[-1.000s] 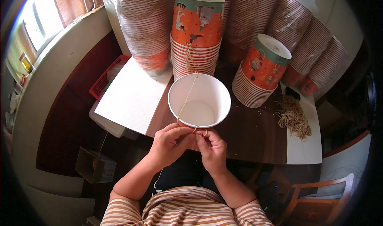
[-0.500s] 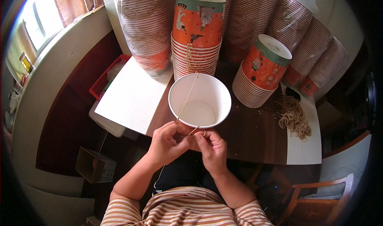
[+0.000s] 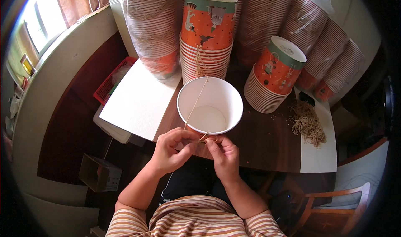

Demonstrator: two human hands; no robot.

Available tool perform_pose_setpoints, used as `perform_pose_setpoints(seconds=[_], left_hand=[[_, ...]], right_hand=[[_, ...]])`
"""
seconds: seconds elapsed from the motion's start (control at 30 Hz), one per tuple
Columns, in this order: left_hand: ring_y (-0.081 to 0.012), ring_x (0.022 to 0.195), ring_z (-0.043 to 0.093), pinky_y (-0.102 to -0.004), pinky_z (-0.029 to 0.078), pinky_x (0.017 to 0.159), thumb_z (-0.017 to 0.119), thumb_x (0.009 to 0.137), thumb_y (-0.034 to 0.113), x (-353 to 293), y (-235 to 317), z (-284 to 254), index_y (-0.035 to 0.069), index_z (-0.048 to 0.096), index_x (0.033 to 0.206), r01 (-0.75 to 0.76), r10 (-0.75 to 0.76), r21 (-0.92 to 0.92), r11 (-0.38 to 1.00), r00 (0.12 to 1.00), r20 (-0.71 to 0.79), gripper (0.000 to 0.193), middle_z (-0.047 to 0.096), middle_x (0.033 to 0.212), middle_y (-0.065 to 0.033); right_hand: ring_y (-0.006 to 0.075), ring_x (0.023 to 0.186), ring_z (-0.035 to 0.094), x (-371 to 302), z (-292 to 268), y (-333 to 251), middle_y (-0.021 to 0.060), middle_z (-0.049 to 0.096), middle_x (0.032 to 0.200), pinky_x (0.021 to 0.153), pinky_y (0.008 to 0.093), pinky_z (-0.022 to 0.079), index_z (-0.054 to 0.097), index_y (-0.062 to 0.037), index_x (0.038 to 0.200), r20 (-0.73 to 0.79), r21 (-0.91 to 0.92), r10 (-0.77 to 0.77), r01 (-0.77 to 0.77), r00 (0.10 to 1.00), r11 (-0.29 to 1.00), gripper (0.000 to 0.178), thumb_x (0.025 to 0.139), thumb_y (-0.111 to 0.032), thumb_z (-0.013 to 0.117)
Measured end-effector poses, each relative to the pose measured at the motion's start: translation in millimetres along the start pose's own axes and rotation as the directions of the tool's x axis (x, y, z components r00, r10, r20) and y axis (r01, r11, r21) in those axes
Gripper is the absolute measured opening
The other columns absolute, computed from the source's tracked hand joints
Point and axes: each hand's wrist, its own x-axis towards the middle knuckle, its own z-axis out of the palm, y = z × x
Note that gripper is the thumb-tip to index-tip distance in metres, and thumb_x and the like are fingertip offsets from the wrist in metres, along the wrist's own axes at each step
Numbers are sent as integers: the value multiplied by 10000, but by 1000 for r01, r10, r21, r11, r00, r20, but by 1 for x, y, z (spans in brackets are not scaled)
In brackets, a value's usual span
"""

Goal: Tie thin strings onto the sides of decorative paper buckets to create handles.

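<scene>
An open paper bucket (image 3: 227,101), white inside with orange showing below its near rim, stands mouth up in front of me. A thin tan cord (image 3: 195,103) runs from its far rim across the mouth to the near side. My left hand (image 3: 172,148) is closed at the near rim, pinching the cord between thumb and fingers. Beside it, my right hand (image 3: 226,156) is closed too and pinches a small loop of the same cord. Fingers partly hide the cord where it meets the bucket.
Behind the bucket rises a tall stack of upturned orange and green buckets (image 3: 207,24), with loose cords hanging on it. A shorter stack (image 3: 277,70) stands to the right, near a tangled cord bundle (image 3: 308,124). Plastic-wrapped stacks (image 3: 150,24) line the back. A red basket (image 3: 104,90) sits left.
The right thumb and fingers have shifted slightly around the cord. The left fingers have moved a little too. The bucket has edged very slightly to the right.
</scene>
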Motion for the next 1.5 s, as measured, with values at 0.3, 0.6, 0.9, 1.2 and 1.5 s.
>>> perform_pose_setpoints(seconds=[0.3, 0.6, 0.9, 1.2, 1.5], left_hand=[[-122, 679, 592, -237, 464, 594, 646, 753, -48, 1, 8, 0, -8, 637, 883, -123, 114, 262, 957, 992, 52, 136, 632, 788, -74], [-178, 609, 607, -274, 492, 532, 681, 751, -4, 1, 10, 4, 4, 636, 868, -170, 158, 358, 918, 985, 64, 126, 610, 752, -92], [-242, 686, 638, -302, 539, 608, 662, 765, -9, -9, 12, 7, 8, 632, 972, -227, 194, 383, 896, 973, 124, 210, 631, 822, -114], [-246, 698, 631, -331, 527, 632, 641, 745, -30, -23, 10, 8, 22, 590, 1026, -382, 338, 527, 759, 923, 181, 290, 633, 879, -102], [-242, 700, 667, -299, 528, 600, 642, 729, -89, -22, 12, 10, 6, 553, 994, -371, 353, 471, 800, 927, 129, 295, 649, 857, -114]], right_hand=[[42, 718, 544, 0, 1, -3, -10, 640, 798, 660, 206, 453, 650, -4, 907, 3, 42, 6, -6, 1000, 999, 138, 904, -137, 614], [31, 795, 542, 0, 2, 1, 6, 647, 889, 716, 185, 438, 639, -5, 938, -77, -114, -108, 99, 991, 989, 108, 904, -99, 599], [24, 641, 465, 3, -1, 12, -10, 624, 804, 611, 167, 382, 635, -14, 952, -92, 184, 94, -75, 991, 980, 109, 902, -103, 597], [112, 886, 605, -15, -4, 14, 62, 649, 989, 808, 235, 483, 612, -2, 1015, 137, 256, 136, -168, 981, 952, 141, 900, -82, 594], [75, 836, 572, -16, 6, 8, 7, 637, 912, 799, 230, 466, 652, -33, 934, 138, 283, 118, -154, 983, 947, 94, 882, -109, 636]])
